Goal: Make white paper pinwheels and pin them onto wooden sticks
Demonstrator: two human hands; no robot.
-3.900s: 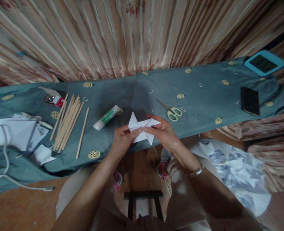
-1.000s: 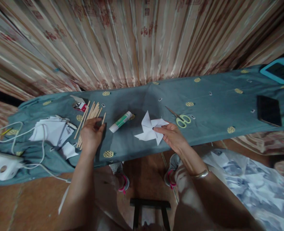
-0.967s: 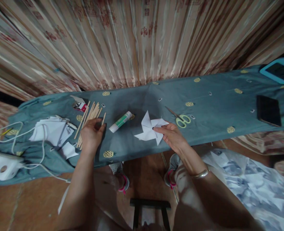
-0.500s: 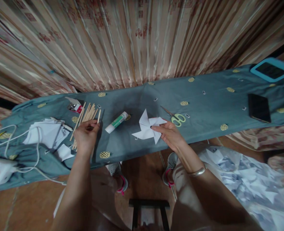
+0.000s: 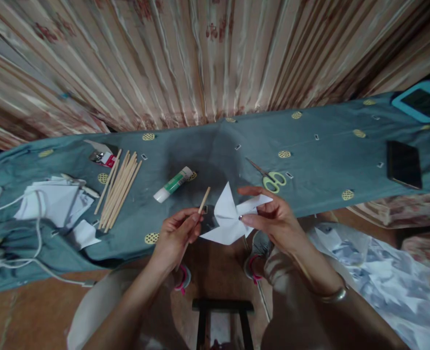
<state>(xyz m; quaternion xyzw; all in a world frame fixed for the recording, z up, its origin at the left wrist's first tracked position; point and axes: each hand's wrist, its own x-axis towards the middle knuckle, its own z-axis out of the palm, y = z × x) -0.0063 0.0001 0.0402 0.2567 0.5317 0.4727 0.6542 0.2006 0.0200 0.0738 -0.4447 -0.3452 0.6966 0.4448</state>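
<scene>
Pinched in my left hand (image 5: 180,231) is a thin wooden stick (image 5: 205,197), its upper end pointing up and away from me. My right hand (image 5: 277,221) grips a white paper pinwheel (image 5: 226,221) by its right side, the thumb near a small dark pin head at the centre. Stick and pinwheel are close together but apart, over the table's front edge. A bundle of wooden sticks (image 5: 122,189) lies to the left. Beyond my hands are a green-and-white glue stick (image 5: 173,184) and scissors (image 5: 269,178) with light green handles.
On the blue-green tablecloth (image 5: 215,155) lie a small open box of pins (image 5: 103,155), white paper pieces (image 5: 52,201), a white cable (image 5: 38,238), a dark phone (image 5: 403,164) and a blue-framed tablet (image 5: 422,102). A plastic bag of white paper shapes (image 5: 386,277) stands at right.
My left hand has lifted one stick from the bundle and brought it right, towards the pinwheel. My right hand has drawn the pinwheel slightly nearer to me and turned it.
</scene>
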